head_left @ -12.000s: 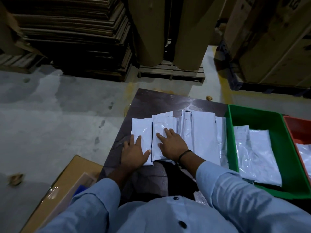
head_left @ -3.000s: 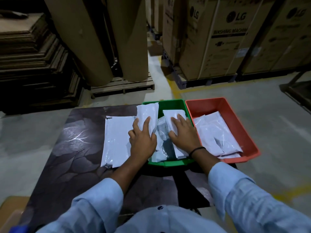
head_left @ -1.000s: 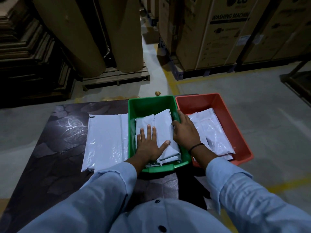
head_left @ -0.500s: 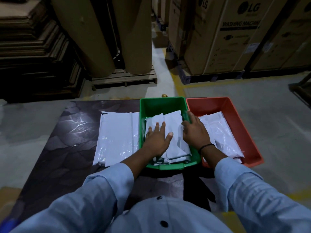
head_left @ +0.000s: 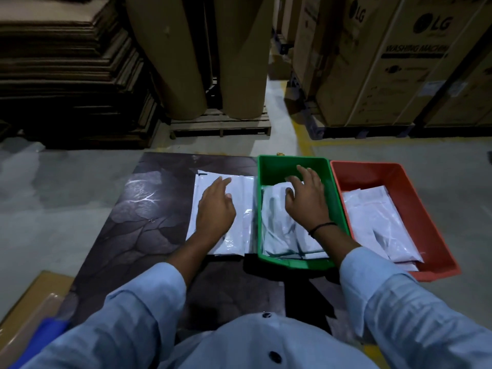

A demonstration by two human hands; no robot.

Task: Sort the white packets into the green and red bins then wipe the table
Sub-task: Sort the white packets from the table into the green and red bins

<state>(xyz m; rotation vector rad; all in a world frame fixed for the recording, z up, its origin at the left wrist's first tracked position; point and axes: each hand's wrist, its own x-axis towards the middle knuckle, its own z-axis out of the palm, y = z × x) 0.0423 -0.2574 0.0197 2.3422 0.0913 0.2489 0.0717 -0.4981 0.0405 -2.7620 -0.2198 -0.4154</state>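
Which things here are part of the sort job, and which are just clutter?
Job: loose packets, green bin, red bin, table, left hand, right hand.
Lying about: paper rolls, LG boxes, cardboard stack, pallet.

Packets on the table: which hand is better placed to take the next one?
Left. The left hand rests on the packets on the table, beside the green bin. The right hand rests on packets inside that bin, farther from the pile.
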